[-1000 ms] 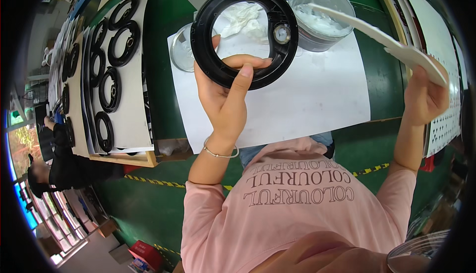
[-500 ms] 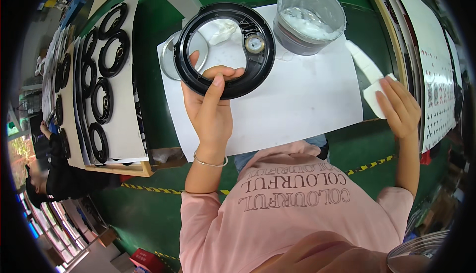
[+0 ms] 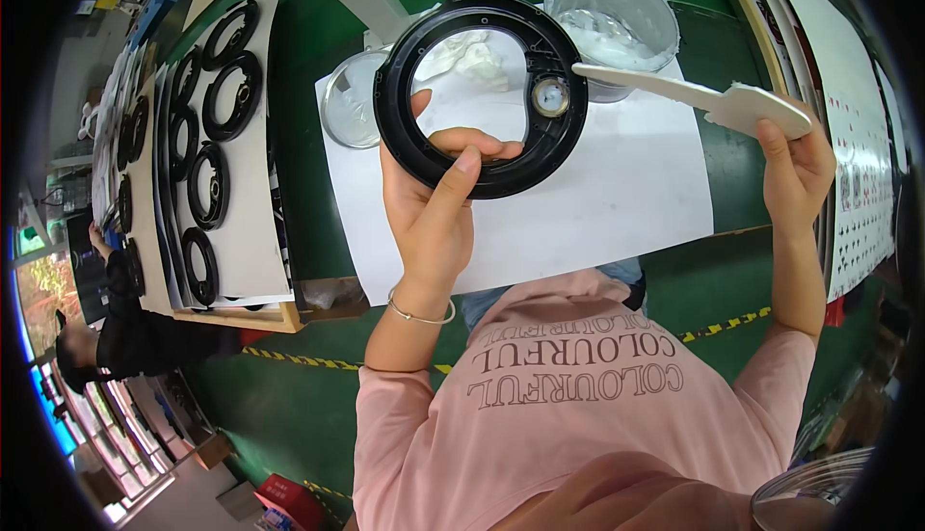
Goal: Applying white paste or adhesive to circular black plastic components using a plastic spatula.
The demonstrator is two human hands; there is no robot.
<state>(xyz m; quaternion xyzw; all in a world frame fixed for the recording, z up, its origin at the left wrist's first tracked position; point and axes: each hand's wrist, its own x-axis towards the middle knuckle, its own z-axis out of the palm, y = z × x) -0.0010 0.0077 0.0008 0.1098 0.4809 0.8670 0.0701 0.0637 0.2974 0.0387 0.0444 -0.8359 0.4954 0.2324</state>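
My left hand (image 3: 438,184) grips a black ring-shaped housing (image 3: 482,179) by its lower rim, thumb in front and fingers through the opening. A small round silver-rimmed recess with pale stuff inside (image 3: 550,97) sits on the ring's right side. In my right hand (image 3: 798,170) is a white spatula (image 3: 752,109), pinched at its broad end. Its narrow tip points left and lies in front of or against the ring's right edge; I cannot tell which. Behind the spatula stands a clear tub (image 3: 617,1) with white paste in it.
White paper (image 3: 617,203) covers the green table. A round clear lid (image 3: 352,102) and crumpled white tissue (image 3: 472,61) lie on it. At left, a board (image 3: 252,242) bears several black rings. Upright boards (image 3: 838,78) stand at right. A person in black (image 3: 145,338) is at far left.
My right hand has raised and turned the spatula, so its tip now reaches left to the ring. The left hand has shifted the ring slightly right, its face tilted differently.
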